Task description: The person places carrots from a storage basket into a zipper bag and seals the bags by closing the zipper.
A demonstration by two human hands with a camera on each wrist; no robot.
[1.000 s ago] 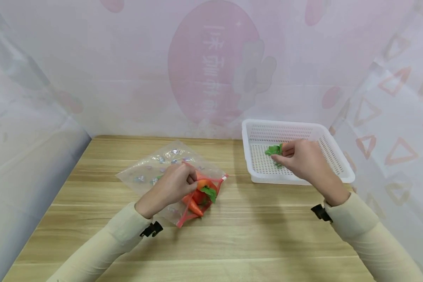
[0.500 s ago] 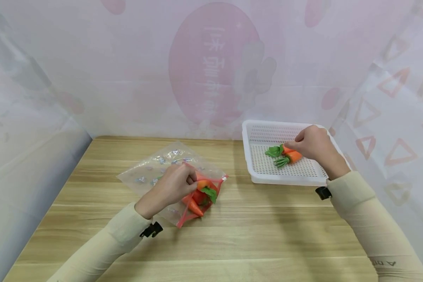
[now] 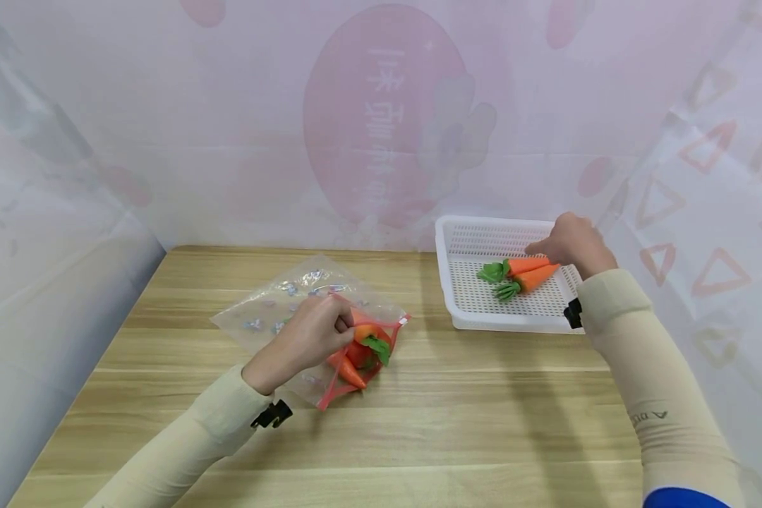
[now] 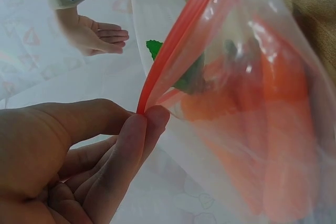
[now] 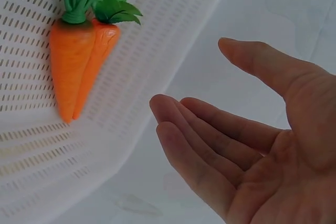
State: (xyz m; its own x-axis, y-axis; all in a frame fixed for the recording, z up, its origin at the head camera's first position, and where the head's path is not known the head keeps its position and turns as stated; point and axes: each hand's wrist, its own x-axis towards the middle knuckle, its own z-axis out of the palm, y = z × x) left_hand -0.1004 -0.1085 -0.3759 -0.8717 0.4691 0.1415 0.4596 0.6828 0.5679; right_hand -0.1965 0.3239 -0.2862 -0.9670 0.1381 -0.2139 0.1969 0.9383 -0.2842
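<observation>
Two carrots (image 3: 536,279) in the basket (image 3: 444,286), bag (image 3: 273,300) in the left hand (image 3: 307,331).
Head view: pinches the red zip edge (image 3: 331,392) of the bag lying on the table (image 3: 451,423), beside orange-red pieces (image 3: 349,372) and a green leaf (image 3: 377,348) at its mouth. Holds the right hand (image 3: 573,243) over the basket's right side, near the carrots. Left wrist view: grips the zip edge between thumb and fingertips; shows orange-red pieces through clear film, and the right hand behind, fingers straight. Right wrist view: spreads the thumb from relaxed fingers, apart from the carrots; shows both carrots touching, side by side.
</observation>
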